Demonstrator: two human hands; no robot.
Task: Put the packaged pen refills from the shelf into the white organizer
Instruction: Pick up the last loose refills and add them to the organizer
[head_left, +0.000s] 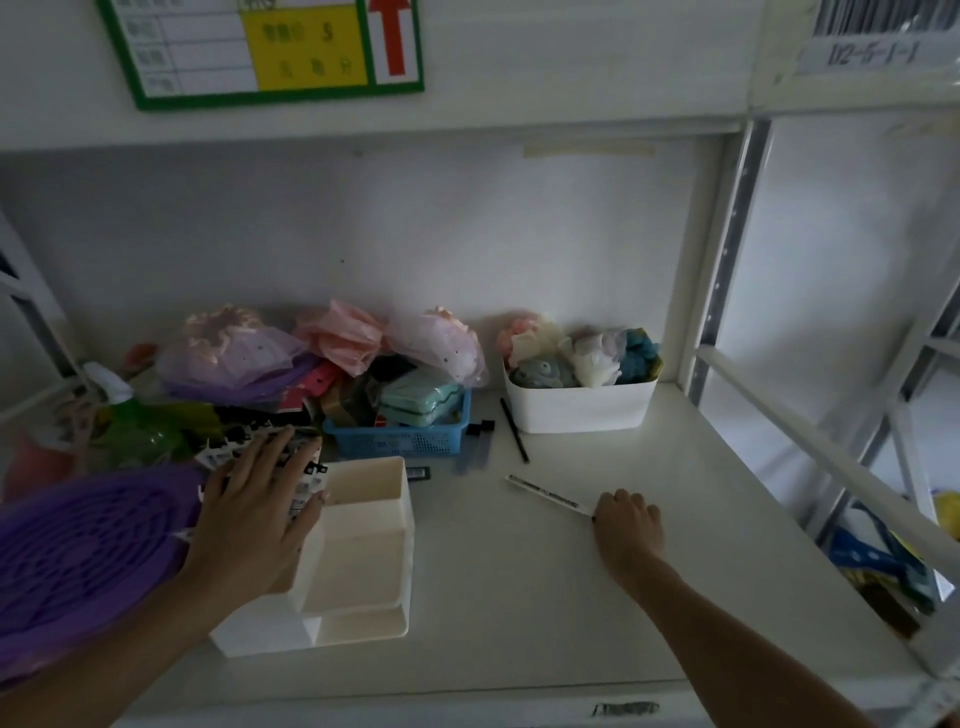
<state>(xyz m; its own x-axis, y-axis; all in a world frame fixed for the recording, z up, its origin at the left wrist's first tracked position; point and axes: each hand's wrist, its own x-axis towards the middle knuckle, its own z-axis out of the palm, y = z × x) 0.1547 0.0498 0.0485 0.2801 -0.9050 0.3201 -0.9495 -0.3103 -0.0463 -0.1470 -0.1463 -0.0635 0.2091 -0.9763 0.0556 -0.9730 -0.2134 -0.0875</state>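
Touching right fingers (605, 506) — refill (548, 498) (shelf-flat)

A single wide-angle view comes from the person's head, looking forward and down into a white shelf (597, 597) bay from close in front, near enough that both forearms reach in from the bottom edge. The view faces the bay's back wall, with the board above and its green-framed label (260, 52) across the top (the wide lens bends the straight edges). At the right edge it takes in the metal upright (727, 249) and part of the neighbouring bay.
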